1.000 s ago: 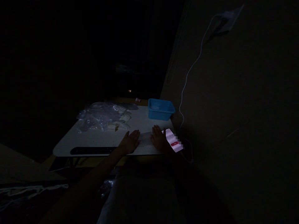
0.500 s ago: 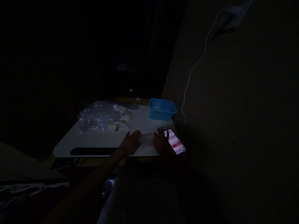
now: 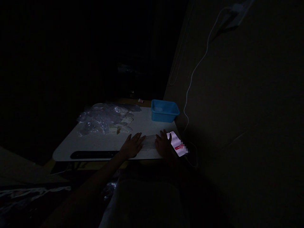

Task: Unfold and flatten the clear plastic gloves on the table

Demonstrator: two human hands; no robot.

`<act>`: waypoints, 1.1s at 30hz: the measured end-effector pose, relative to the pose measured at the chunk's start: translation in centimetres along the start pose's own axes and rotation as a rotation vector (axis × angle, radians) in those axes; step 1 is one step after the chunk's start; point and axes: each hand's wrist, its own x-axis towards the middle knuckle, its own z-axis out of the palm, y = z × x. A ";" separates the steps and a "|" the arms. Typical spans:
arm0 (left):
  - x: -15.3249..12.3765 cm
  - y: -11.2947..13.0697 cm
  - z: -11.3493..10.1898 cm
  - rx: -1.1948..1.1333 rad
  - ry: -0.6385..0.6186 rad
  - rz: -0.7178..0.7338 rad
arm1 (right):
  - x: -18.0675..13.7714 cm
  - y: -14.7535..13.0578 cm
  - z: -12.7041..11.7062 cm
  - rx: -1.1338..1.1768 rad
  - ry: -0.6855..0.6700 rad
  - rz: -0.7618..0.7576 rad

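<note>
A thin, clear plastic bag or sheet [image 3: 149,142] lies flat on the white table [image 3: 95,144] between my two hands. On its left edge rests my left hand [image 3: 132,145], fingers stretched out and pointing to the right. My right hand [image 3: 162,144] lies at its right side, fingers spread and pointing away from me. Just beyond the right hand is a phone [image 3: 177,144] with a lit screen, partly covered by the fingers. Dim light hides the finer detail of the plastic.
Crumpled clear plastic bags [image 3: 102,117] are heaped at the table's left, with pale pieces [image 3: 124,126] beside them. A blue basket [image 3: 163,117] stands at the back right. A small cup [image 3: 140,101] lies behind the table. A white cable [image 3: 190,84] hangs along the right wall.
My left hand has shifted slightly, its fingers now reaching a bit further right over the plastic. The right hand stays in nearly the same place.
</note>
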 end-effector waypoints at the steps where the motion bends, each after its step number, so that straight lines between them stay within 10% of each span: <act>1: 0.0 0.0 0.1 0.003 -0.004 0.005 | 0.0 0.0 0.0 0.002 0.003 0.003; 15: 0.0 -0.1 0.2 -0.005 0.015 0.016 | 0.1 0.2 0.0 0.010 0.001 0.006; 26: 0.0 -0.2 0.1 -0.004 -0.010 0.027 | 0.0 -4.6 -0.6 0.129 -0.124 -0.300; 33: 0.0 -0.2 0.4 -0.007 0.019 0.023 | -0.2 -2.3 0.0 0.052 -0.118 -0.224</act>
